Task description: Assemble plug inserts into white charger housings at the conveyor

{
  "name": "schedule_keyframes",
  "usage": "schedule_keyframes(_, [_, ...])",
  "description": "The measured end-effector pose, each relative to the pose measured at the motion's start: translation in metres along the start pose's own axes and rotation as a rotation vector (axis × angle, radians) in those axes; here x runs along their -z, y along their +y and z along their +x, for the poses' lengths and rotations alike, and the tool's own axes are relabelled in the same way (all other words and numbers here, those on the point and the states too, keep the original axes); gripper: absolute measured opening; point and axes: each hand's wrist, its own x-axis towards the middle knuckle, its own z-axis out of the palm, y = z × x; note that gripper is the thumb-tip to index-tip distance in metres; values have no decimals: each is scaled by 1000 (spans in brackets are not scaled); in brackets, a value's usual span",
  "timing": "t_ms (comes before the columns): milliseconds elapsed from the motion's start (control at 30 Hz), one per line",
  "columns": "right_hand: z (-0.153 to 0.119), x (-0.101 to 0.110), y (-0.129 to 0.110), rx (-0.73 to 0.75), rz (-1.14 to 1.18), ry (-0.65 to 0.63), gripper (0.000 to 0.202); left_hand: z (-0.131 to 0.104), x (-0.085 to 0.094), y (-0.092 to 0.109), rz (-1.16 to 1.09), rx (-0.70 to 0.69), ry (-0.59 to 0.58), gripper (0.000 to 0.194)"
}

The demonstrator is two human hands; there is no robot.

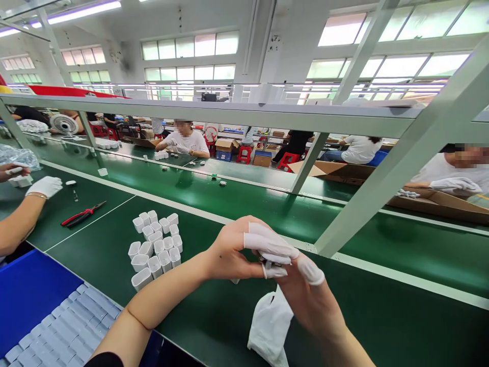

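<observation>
Nearest me, bottom left: blue tray [26, 290] holding rows of pale grey-white plastic parts [61, 331], too many and too cropped to count. My two forearms come up from the bottom edge and meet mid-frame over the green conveyor belt [237, 204]. My left hand [229, 250] wears white finger cots [267, 243] on at least two fingers; my right hand [305, 293] has one cot on the thumb tip. Both hands are pressed together, pinching one small dark-and-metal part [267, 263] between the fingertips; mostly hidden, can't tell what it is. One white cloth glove [269, 326] hangs below my right hand; whether it's gripped or lying on the belt, can't tell.

Left of my hands, on the belt, well apart: cluster of white plastic housings [155, 244], roughly twenty, open ends up, packed touching each other. Further left: one pair of red-handled pliers [82, 215] lying flat.

Far left: a co-worker's gloved hand [45, 186] and bare forearm, resting near small white pieces. A grey metal frame [244, 114] crosses over the belt, with one diagonal strut on the right. Beyond it, one seated person in a white shirt [185, 142] at the next line; another gloved person at the right edge beside an open cardboard box [439, 204]. One small fan [64, 124] at back left.
</observation>
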Motion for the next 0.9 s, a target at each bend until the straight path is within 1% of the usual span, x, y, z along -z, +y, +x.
schedule_keyframes(100, [3, 13, -4, 7, -233, -16, 40, 0, 6, -4, 48, -53, -61, 25])
schedule_keyframes(200, [3, 17, -9, -51, -351, -28, 39, -3, 7, -8, 53, -76, -108, 24])
schedule_keyframes(400, [3, 11, -14, -64, -446, 18, 38, -5, 6, -14, 27, -77, -199, 19])
schedule_keyframes(500, [4, 12, -14, -26, -466, 8, 35, -5, 6, -12, 39, -61, -193, 19])
schedule_keyframes(600, [4, 12, -12, 21, -426, -10, 36, -5, 6, -12, 46, -52, -182, 21])
schedule_keyframes(700, [3, 10, -9, 29, -427, -20, 34, -5, 4, -12, 52, -96, -211, 20])
schedule_keyframes(767, [2, 9, -5, 13, -431, 11, 32, -4, 2, -10, 78, -131, -238, 20])
schedule_keyframes(800, [2, 9, -4, 9, -421, 42, 31, -3, 2, -7, 99, -133, -249, 22])
schedule_keyframes(833, [2, 9, -4, 11, -400, 70, 31, -1, 3, -1, 115, -120, -262, 29])
schedule_keyframes(900, [-1, 7, -8, 29, -351, 99, 30, 3, 9, 15, 88, -46, -276, 53])
